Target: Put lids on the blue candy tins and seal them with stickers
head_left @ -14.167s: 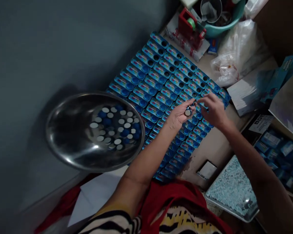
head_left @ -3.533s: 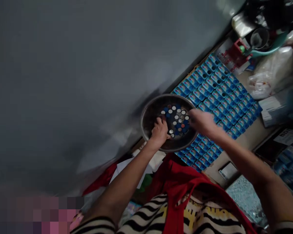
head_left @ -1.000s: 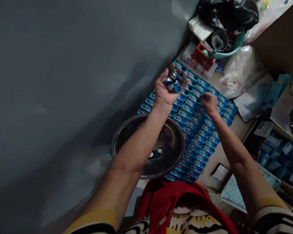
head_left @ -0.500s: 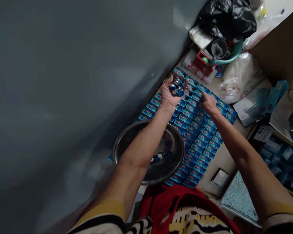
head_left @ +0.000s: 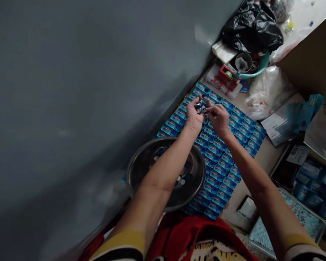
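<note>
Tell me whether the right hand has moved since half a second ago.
Yes: against the red tape dispenser, the right hand has shifted leftward, toward the left hand.

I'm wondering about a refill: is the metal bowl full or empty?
Neither: the metal bowl holds some white and blue discs, with bare metal around them; the left forearm hides its middle.

My right hand (head_left: pixel 219 120) is moving from above the packs (head_left: pixel 212 156) to the discs (head_left: pixel 200 106) | my left hand (head_left: pixel 194 114), spread before, is cupping them closer
</note>
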The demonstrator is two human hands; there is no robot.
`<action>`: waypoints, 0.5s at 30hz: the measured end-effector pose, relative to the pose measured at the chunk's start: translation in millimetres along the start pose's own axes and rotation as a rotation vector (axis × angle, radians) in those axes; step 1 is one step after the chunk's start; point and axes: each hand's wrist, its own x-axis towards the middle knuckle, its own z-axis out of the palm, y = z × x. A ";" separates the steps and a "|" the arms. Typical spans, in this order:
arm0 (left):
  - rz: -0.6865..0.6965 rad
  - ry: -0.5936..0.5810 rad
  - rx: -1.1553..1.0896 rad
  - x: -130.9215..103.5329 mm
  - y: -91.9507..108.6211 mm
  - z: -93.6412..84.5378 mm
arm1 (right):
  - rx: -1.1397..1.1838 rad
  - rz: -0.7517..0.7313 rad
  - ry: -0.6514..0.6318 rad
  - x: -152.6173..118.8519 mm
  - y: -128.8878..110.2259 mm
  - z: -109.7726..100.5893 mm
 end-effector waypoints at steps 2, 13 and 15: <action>0.006 -0.055 -0.009 8.6 8.1 4.0 | 0.009 0.150 0.050 21.6 13.5 -4.1; -0.164 -0.157 0.199 54.4 66.3 4.6 | -0.525 0.224 -0.244 128.7 75.9 -9.0; -0.192 -0.165 0.233 61.5 69.9 -0.4 | -0.573 0.272 -0.307 138.5 78.4 -8.9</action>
